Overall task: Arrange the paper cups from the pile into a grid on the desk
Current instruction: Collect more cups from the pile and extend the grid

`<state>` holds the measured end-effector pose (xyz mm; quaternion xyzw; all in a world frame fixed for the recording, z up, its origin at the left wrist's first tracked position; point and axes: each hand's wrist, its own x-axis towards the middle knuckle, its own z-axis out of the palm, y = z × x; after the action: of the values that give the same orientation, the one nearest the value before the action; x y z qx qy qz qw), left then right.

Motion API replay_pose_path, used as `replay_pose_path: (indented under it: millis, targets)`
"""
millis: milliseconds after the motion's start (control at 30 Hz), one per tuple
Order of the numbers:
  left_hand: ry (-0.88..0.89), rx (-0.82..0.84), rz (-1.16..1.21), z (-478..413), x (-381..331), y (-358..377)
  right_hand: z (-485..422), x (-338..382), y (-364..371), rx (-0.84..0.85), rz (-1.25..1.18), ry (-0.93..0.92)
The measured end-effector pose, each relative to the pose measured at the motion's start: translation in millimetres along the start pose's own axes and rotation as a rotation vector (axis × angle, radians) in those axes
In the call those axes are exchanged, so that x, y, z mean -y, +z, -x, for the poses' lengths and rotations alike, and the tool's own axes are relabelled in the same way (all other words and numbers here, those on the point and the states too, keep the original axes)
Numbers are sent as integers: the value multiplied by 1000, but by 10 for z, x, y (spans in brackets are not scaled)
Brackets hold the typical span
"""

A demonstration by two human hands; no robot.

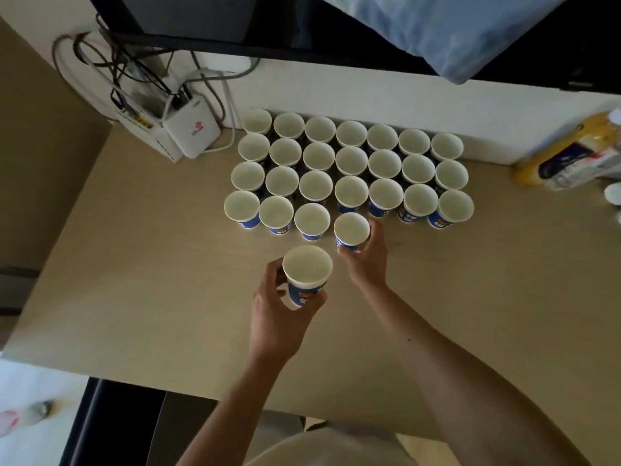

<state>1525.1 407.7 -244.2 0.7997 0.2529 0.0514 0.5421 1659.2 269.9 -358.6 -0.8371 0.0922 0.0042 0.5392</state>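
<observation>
Several blue-and-white paper cups [351, 159] stand upright in tight rows on the beige desk [141, 264], against the white wall. My right hand [364, 260] grips one cup [352, 230] at the front of the grid, just right of the partial front row. My left hand [275, 311] holds another cup [307, 274], mouth up, in front of the rows; it may itself be a small stack, though I cannot tell. No separate loose pile is in view.
A white router box [193, 129] with tangled cables [127, 68] sits at the desk's back left. A yellow plastic package [568, 159] lies at the right edge. A dark monitor [201, 18] hangs over the back. The desk's front edge [201, 388] is near my body.
</observation>
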Motion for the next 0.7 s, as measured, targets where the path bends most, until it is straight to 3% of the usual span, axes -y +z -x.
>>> replay_pose_path:
  millis: [433,600,700]
  targets:
    - [5,29,19,-59,72,-99,-118,-57,91,-2,-29,-1]
    - [13,45,29,-66,51,-47,-51,-114,-18,27,-94,82]
    - [13,57,36,-69,22,21,107,-104,-194,-46,-80,130]
